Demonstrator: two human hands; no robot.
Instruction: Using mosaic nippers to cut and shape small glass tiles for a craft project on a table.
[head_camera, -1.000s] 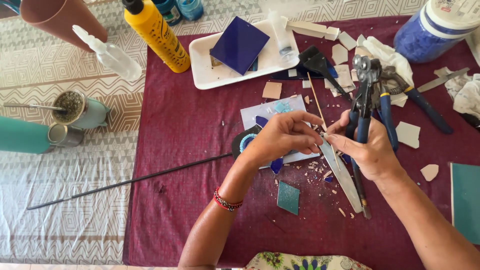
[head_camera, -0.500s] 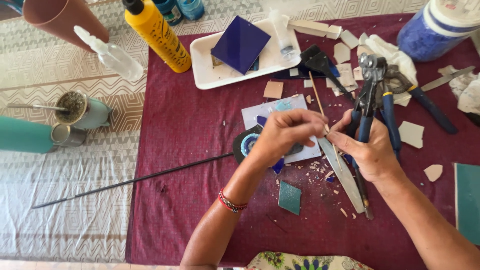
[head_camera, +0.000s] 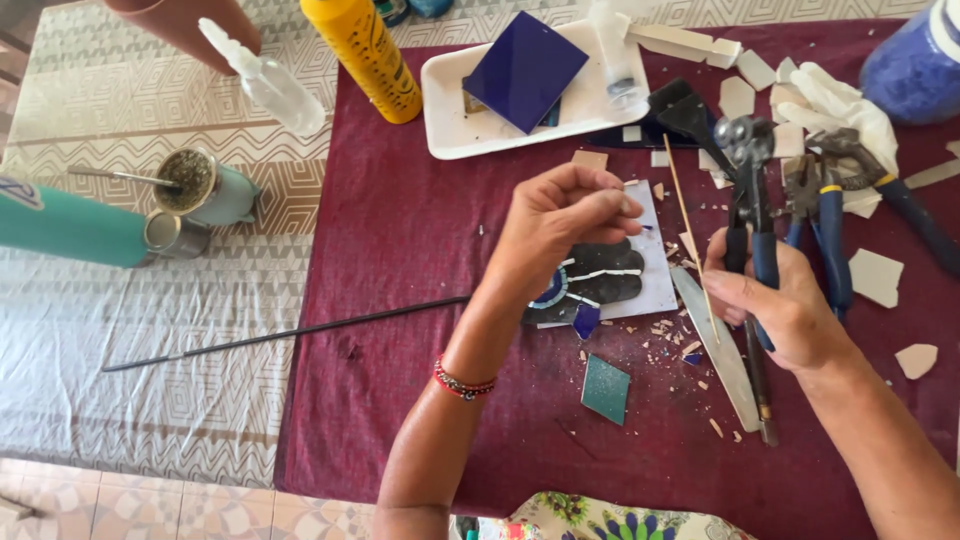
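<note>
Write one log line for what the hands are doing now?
left hand: pinching something too small to tell, above mosaic piece | right hand: gripping blue-handled nippers | surface: maroon cloth

Tile nippers and a mosaic piece on the maroon cloth (head_camera: 400, 300)

The tile nippers (head_camera: 752, 200), dark metal head up and blue handles down, stand upright in the right hand (head_camera: 780, 300) at the cloth's right side. The left hand (head_camera: 565, 215) pinches a tiny chip, too small to make out, just above the dark mosaic piece (head_camera: 598, 280) lying flat mid-cloth.
</note>
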